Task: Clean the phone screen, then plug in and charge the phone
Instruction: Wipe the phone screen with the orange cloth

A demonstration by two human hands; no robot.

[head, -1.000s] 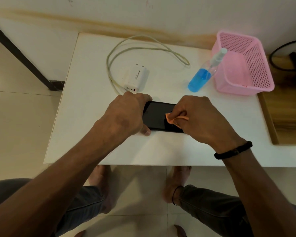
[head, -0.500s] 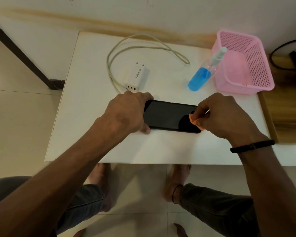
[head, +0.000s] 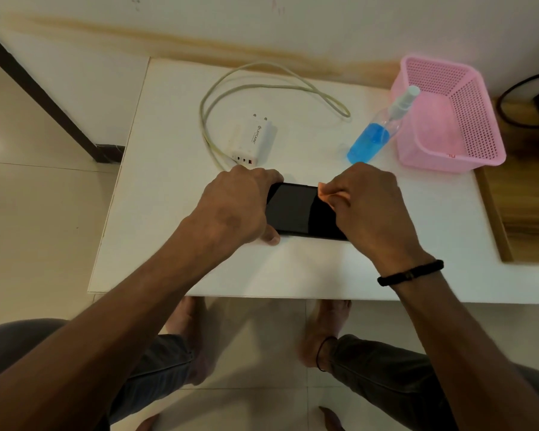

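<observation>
**Phone being wiped on a white table**

The phone (head: 296,209) is being held flat on the white table (head: 168,213), lying lengthwise between the two hands. Its left end is being gripped by the left hand (head: 234,206), with the fingers curled over the far edge and the thumb pressed against the near edge. A small orange cloth (head: 325,194) is being pinched in the curled fingers of the right hand (head: 371,209) and pressed onto the dark screen near its far edge; the right end of the phone is being covered by that hand. A black band (head: 409,273) is being worn on the right wrist.

Just beyond the left hand, a white charger (head: 252,138) is lying on its side, with its ports turned toward the hand. A pale cable (head: 274,85) is looped behind it across the tabletop. Just beyond the right hand, a clear spray bottle (head: 374,135) partly filled with blue liquid is leaning against a pink perforated basket (head: 467,119).

Farther right of the right hand, a wooden surface (head: 523,197) is adjoining the table. Behind the table, a pale wall (head: 262,23) is being crossed by a brownish stain. Below the hands, a tiled floor (head: 28,228) and the person's bare feet are seen.
</observation>
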